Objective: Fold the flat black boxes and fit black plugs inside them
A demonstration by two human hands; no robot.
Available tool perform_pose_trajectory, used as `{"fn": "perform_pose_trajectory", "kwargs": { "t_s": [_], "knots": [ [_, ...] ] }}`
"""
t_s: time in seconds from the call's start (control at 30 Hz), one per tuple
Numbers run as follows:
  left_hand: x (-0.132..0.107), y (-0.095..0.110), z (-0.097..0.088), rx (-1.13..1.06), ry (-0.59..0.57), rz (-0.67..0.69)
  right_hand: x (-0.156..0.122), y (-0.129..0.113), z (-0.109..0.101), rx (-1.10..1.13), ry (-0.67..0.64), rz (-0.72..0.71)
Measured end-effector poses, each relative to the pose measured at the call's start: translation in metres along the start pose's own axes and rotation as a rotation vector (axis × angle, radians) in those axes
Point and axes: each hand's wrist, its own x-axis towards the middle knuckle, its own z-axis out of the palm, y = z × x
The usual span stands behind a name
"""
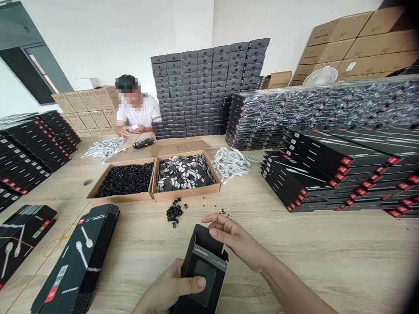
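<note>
My left hand (175, 285) is wrapped round a black cardboard packaging box (209, 272), thumb across its front. The box is tilted, and its top end stands open with the flap (204, 237) raised. At that flap is my right hand (237, 240), its thumb against the front side and its fingers behind the edge. Just beyond the box lies a small pile of black plastic clips (174, 213). A few tiny dark pieces (224, 212) are scattered beside my right fingertips. What is inside the box cannot be seen.
Open cartons hold small black parts (126, 179) and black-and-white round pieces (185, 173). White cables (231, 162) lie beside them. Flattened black sleeves (78, 257) are stacked at left; black boxes (314, 165) are piled at right. Across the table sits a co-worker (140, 109).
</note>
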Motion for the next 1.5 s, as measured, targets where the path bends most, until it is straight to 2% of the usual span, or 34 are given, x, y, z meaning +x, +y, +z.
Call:
{"fn": "perform_pose_trajectory", "kwargs": {
  "t_s": [0.07, 0.17, 0.23, 0.33, 0.47, 0.6, 0.8, 0.87, 1.03, 1.1, 1.2, 1.4, 1.5],
  "knots": [
    [0.0, -0.002, 0.0, -0.008, 0.034, -0.009, 0.001, 0.002, 0.004, 0.12, 0.001, 0.067],
    [-0.001, -0.001, 0.002, -0.007, -0.006, 0.042, 0.004, 0.008, 0.009, 0.298, -0.015, 0.15],
    [0.001, 0.0, 0.005, -0.047, -0.036, 0.121, 0.008, 0.013, 0.01, 0.282, -0.013, 0.148],
    [0.008, -0.002, 0.01, -0.172, 0.02, 0.206, 0.013, 0.02, 0.011, 0.036, 0.028, 0.012],
    [0.018, -0.009, 0.013, -0.216, 0.117, 0.267, 0.014, 0.018, 0.008, -0.501, 0.143, -0.303],
    [0.022, -0.014, 0.011, -0.173, 0.153, 0.276, 0.011, 0.01, 0.006, -0.975, 0.067, -0.466],
    [0.024, -0.012, 0.012, -0.134, 0.194, 0.3, 0.015, 0.011, 0.011, -1.268, -0.055, -0.712],
    [0.024, -0.011, 0.012, -0.119, 0.219, 0.321, 0.018, 0.012, 0.009, -1.271, -0.089, -0.701],
    [0.019, -0.01, 0.0, -0.164, 0.371, 0.336, 0.032, 0.013, -0.02, -1.268, 0.073, -0.305],
    [0.014, -0.008, -0.007, -0.207, 0.413, 0.319, 0.042, 0.016, -0.031, -1.265, 0.082, -0.235],
    [0.006, -0.004, -0.013, -0.25, 0.446, 0.316, 0.066, 0.021, -0.032, -1.235, 0.046, -0.259],
    [0.0, 0.001, -0.013, -0.257, 0.492, 0.336, 0.132, 0.023, -0.008, -1.108, -0.072, -0.41],
    [0.0, 0.001, -0.014, -0.281, 0.507, 0.381, 0.146, 0.023, -0.007, -1.04, -0.082, -0.425]
  ]
}}
